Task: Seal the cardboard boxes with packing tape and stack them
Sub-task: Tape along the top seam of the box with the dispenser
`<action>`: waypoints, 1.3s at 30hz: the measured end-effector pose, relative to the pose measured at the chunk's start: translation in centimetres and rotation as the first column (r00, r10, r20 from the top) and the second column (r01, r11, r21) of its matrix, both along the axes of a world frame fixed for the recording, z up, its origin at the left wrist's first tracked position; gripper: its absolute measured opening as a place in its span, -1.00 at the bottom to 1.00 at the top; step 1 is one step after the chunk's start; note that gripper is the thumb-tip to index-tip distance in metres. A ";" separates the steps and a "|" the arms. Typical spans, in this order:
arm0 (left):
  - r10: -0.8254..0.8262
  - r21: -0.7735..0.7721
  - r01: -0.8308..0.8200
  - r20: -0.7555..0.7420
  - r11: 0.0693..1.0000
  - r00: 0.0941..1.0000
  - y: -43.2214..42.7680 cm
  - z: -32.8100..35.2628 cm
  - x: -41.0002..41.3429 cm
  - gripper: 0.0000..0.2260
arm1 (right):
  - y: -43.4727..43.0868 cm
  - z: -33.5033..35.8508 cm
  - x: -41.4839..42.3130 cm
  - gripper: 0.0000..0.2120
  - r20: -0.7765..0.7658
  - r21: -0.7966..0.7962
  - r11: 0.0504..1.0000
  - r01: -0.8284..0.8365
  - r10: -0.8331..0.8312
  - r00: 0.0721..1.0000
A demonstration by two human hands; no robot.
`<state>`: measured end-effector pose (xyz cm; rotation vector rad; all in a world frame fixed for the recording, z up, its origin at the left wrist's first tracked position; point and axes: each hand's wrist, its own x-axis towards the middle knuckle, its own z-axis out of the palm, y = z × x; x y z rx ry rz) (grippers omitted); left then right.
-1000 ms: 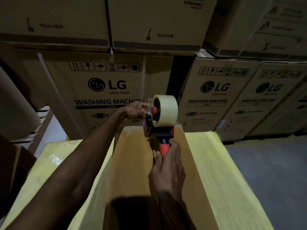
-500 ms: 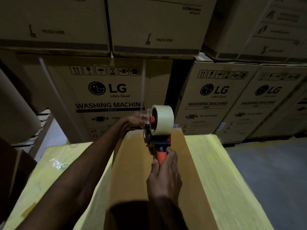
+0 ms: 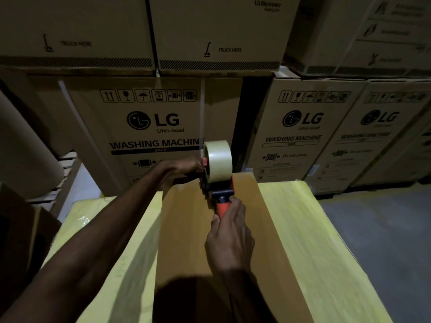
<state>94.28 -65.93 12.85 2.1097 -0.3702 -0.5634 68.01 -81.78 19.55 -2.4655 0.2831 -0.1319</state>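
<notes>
Fingers [image 3: 234,207] of my right hand [image 3: 229,238] stayed curled round the dispenser [image 3: 218,166] handle; left hand [image 3: 184,166] grip unclear. Dispenser had dropped onto the box [image 3: 198,241] far edge: tape start probably anchoring, seam pull next.

One cardboard box [image 3: 186,229] is lying on one yellow worktop [image 3: 303,229]. One tape dispenser [image 3: 221,194] is carrying one tape roll [image 3: 219,159]. Two grips are showing: left grip [image 3: 184,165], right grip [image 3: 231,238]. At least six printed cartons [image 3: 151,120] are filling the frame's upper half.

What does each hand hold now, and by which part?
The right hand grips the tape dispenser by its orange handle. The left hand is at the far edge of the box; its hold cannot be told.
</notes>
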 end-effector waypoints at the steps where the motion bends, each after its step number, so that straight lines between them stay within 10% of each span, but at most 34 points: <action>1: -0.010 0.015 0.010 -0.010 1.000 1.000 0.2 -0.1 0.0 -0.76 | -0.2 0.3 0.1 -0.53 -0.009 -0.010 1.000 -0.022 0.022 1.000; 7: 0.052 0.227 -0.025 -0.113 0.974 0.992 2.9 -6.5 4.7 -0.66 | -0.3 2.0 1.7 -0.56 -0.038 -0.138 0.982 -0.127 0.123 0.992; 30: -0.062 0.136 0.043 0.140 0.990 0.988 -1.0 3.0 -5.5 -0.68 | -1.7 2.7 -6.8 -0.63 -0.125 -0.137 0.979 -0.154 0.137 0.983; 39: -0.428 0.426 0.193 0.567 0.884 0.704 -2.2 1.8 -12.0 -0.61 | -1.8 3.5 -6.6 -0.56 -0.110 -0.160 0.979 -0.128 0.111 0.988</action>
